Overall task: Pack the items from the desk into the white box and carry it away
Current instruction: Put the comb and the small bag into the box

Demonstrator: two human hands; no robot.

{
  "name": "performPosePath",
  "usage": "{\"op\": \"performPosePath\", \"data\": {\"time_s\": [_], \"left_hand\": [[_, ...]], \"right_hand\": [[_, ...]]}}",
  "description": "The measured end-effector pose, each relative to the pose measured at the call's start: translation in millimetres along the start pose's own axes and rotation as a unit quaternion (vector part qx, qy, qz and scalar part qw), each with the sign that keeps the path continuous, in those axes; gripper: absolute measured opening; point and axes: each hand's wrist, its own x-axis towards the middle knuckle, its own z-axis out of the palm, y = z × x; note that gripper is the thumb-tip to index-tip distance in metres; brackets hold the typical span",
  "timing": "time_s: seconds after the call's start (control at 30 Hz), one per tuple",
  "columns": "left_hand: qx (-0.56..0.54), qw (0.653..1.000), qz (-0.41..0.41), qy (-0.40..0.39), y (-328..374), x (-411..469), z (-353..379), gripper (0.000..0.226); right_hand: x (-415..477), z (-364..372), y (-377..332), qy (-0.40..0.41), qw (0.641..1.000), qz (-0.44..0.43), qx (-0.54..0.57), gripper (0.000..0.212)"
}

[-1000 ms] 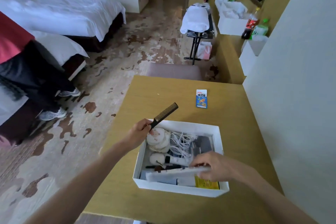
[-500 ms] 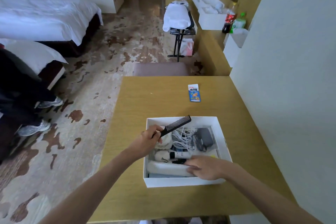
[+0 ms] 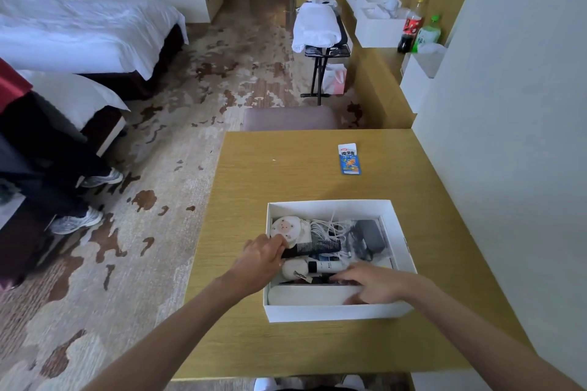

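The white box (image 3: 330, 313) sits on the wooden desk (image 3: 286, 174) near its front edge. Inside lie round white pads (image 3: 285, 227), coiled white cable (image 3: 330, 227), a dark charger (image 3: 368, 236), a white tube and a flat white item (image 3: 305, 294) along the near wall. My left hand (image 3: 260, 259) pinches the handle of a black comb (image 3: 313, 247), which lies level across the box's contents. Over the box's near right corner, my right hand (image 3: 374, 287) presses its fingers on the flat white item. A blue and white packet (image 3: 348, 158) lies on the desk beyond the box.
A white wall (image 3: 508, 136) borders the desk on the right. A grey stool (image 3: 290, 117) stands past the far edge. Beds and a seated person's legs (image 3: 63, 187) are at the left. A luggage rack with towels (image 3: 317, 28) and bottles stand further back.
My left hand has lowered the comb from above the box's far left corner down flat onto the contents. My right hand has pushed the flat white item down along the near wall.
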Motion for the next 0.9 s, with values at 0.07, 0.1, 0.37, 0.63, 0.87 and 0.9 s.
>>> {"op": "performPosePath", "data": {"time_s": [0.07,0.1,0.37,0.63,0.87,0.9], "left_hand": [[0.012,1.0,0.005,0.013,-3,-4,3,0.02],[0.015,1.0,0.005,0.023,-4,-6,4,0.02],[-0.02,0.996,-0.015,0.09,-1,-15,6,0.022],[0.066,0.99,0.075,0.1,7,-16,6,0.039],[0.135,0.988,0.078,-0.009,25,7,24,0.044],[0.144,0.986,0.075,-0.025,28,11,27,0.044]], "right_hand": [[-5,-4,5,0.011,0.998,0.011,0.061,0.069],[-8,-7,7,0.016,0.996,0.01,0.087,0.07],[-15,-14,7,0.037,0.988,-0.04,0.145,0.059],[-6,-10,13,0.069,0.961,-0.037,0.267,0.091],[-2,-11,23,0.087,0.962,-0.008,0.259,0.1],[-2,-11,24,0.093,0.965,-0.001,0.247,0.099]]}}
